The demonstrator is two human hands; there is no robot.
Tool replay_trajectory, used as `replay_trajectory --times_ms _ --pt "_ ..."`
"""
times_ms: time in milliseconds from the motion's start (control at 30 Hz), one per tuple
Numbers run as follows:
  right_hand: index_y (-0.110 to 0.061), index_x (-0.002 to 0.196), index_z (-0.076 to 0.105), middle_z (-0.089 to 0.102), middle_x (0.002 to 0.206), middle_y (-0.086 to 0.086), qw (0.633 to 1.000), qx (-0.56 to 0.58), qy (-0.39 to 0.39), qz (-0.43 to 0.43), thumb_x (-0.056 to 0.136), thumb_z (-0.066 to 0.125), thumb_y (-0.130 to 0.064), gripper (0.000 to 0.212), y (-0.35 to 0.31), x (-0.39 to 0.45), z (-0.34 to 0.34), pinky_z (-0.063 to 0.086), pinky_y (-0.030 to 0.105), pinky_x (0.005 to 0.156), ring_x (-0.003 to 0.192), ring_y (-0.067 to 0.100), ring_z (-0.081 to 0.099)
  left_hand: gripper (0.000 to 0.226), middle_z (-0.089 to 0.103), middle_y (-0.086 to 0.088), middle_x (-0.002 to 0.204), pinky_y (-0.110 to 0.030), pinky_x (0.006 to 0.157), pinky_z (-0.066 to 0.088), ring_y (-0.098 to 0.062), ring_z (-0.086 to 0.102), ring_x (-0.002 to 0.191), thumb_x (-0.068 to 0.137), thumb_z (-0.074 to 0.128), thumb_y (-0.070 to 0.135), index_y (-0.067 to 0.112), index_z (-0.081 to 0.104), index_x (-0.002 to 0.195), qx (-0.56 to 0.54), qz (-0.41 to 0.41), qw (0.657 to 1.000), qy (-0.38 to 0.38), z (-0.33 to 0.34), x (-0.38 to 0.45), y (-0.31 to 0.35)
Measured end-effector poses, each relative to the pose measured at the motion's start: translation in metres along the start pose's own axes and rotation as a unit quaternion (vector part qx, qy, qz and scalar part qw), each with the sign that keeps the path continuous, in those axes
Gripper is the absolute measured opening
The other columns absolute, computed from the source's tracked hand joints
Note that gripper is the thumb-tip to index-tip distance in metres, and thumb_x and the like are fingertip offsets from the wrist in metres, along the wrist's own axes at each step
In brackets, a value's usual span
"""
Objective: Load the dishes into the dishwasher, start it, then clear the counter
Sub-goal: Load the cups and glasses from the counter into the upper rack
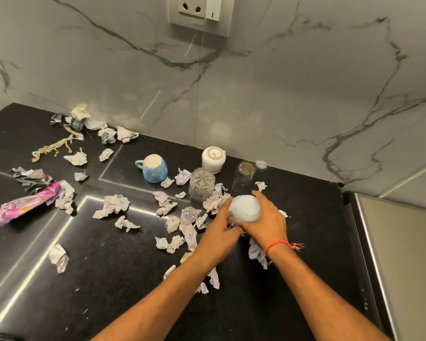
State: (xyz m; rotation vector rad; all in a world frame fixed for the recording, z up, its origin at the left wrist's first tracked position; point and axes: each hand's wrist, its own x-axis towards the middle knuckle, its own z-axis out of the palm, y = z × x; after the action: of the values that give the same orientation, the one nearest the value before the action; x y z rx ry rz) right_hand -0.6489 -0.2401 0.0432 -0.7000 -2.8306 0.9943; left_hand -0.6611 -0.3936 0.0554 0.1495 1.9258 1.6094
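Note:
An upside-down white bowl [245,209] sits on the black counter [108,267] among crumpled paper. My right hand [268,220] curls round its right side, and my left hand [219,232] touches its left side with straight fingers. Behind it stand an upside-down blue mug [154,168], an upside-down white cup [213,159], a ribbed clear glass [201,184] and a second clear glass [245,172], both also upside down.
Several crumpled paper scraps [112,205] litter the counter. A purple wrapper [27,203] lies at the left. A marble wall with a power socket [198,13] stands behind. A pale surface [403,254] adjoins the counter's right edge.

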Motion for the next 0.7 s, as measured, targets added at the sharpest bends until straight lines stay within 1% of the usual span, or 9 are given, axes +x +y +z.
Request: replay_trajectory --times_ms 133,233,300,367,400,433,500,533,700 --pt "-0.031 0.143 0.046 0.054 0.141 -0.006 0.999 0.034 0.033 -0.013 0.06 0.088 -0.046 0.094 0.005 -0.017 -0.005 0.041 0.04 0.111 0.131 0.017 0.048 0.088 0.043 0.002 0.154 -0.039 0.116 0.04 -0.009 0.046 0.136 0.079 0.058 0.026 0.048 0.022 0.156 -0.012 0.024 1.0 0.008 0.007 -0.013 0.001" --pt "-0.03 0.145 0.045 0.052 0.144 -0.006 0.996 0.064 0.061 -0.028 0.063 0.09 -0.043 0.095 0.006 -0.03 -0.016 0.038 0.032 0.11 0.134 0.014 0.044 0.085 0.046 0.009 0.151 -0.038 0.113 0.044 -0.01 0.048 0.135 0.082 0.064 0.026 0.047 0.026 0.154 -0.026 0.041 0.998 0.026 0.014 -0.021 0.003" --pt "-0.032 0.145 0.044 0.05 0.144 -0.008 0.992 0.091 0.08 -0.039 0.065 0.09 -0.04 0.092 0.006 -0.038 -0.027 0.034 0.025 0.108 0.134 0.011 0.042 0.075 0.049 0.019 0.141 -0.026 0.108 0.044 -0.002 0.049 0.132 0.091 0.067 0.019 0.043 0.031 0.152 -0.035 0.059 0.997 0.033 0.02 -0.025 0.006" --pt "-0.033 0.145 0.044 0.049 0.144 -0.009 0.987 0.116 0.103 -0.041 0.066 0.09 -0.036 0.091 0.01 -0.049 -0.041 0.034 0.025 0.109 0.135 0.01 0.041 0.067 0.048 0.032 0.126 -0.009 0.093 0.045 0.012 0.052 0.119 0.096 0.065 0.012 0.043 0.034 0.147 -0.037 0.073 0.996 0.026 0.029 -0.032 0.014" --pt "-0.034 0.144 0.044 0.05 0.143 -0.01 0.984 0.124 0.118 -0.039 0.065 0.09 -0.034 0.091 0.014 -0.055 -0.05 0.035 0.026 0.11 0.134 0.009 0.042 0.065 0.048 0.032 0.125 -0.006 0.088 0.045 0.017 0.052 0.114 0.097 0.065 0.012 0.042 0.035 0.147 -0.035 0.079 0.996 0.019 0.036 -0.036 0.018" --pt "-0.034 0.144 0.045 0.05 0.142 -0.011 0.982 0.131 0.132 -0.036 0.064 0.091 -0.032 0.091 0.018 -0.062 -0.058 0.037 0.027 0.11 0.133 0.009 0.043 0.064 0.05 0.027 0.128 -0.007 0.089 0.046 0.016 0.052 0.115 0.097 0.064 0.013 0.04 0.036 0.148 -0.035 0.086 0.996 0.012 0.044 -0.04 0.022" --pt "-0.034 0.142 0.047 0.052 0.14 -0.013 0.977 0.142 0.157 -0.029 0.063 0.092 -0.031 0.091 0.029 -0.076 -0.076 0.04 0.03 0.111 0.131 0.007 0.045 0.066 0.052 0.015 0.139 -0.016 0.1 0.047 0.005 0.051 0.126 0.097 0.065 0.014 0.036 0.036 0.152 -0.031 0.099 0.995 -0.002 0.061 -0.047 0.029" --pt "-0.035 0.142 0.047 0.052 0.139 -0.014 0.975 0.143 0.167 -0.027 0.062 0.092 -0.033 0.092 0.035 -0.084 -0.085 0.04 0.029 0.11 0.13 0.006 0.045 0.065 0.054 0.012 0.14 -0.02 0.102 0.047 0.001 0.052 0.128 0.097 0.065 0.013 0.036 0.037 0.151 -0.034 0.103 0.994 -0.011 0.072 -0.051 0.033" --pt "-0.035 0.141 0.048 0.055 0.138 -0.014 0.966 0.134 0.219 -0.006 0.061 0.091 -0.042 0.092 0.082 -0.142 -0.136 0.038 0.019 0.106 0.125 0.002 0.048 0.062 0.061 0.008 0.137 -0.025 0.101 0.053 -0.005 0.059 0.124 0.097 0.065 0.01 0.033 0.041 0.149 -0.034 0.122 0.989 -0.071 0.144 -0.082 0.043"
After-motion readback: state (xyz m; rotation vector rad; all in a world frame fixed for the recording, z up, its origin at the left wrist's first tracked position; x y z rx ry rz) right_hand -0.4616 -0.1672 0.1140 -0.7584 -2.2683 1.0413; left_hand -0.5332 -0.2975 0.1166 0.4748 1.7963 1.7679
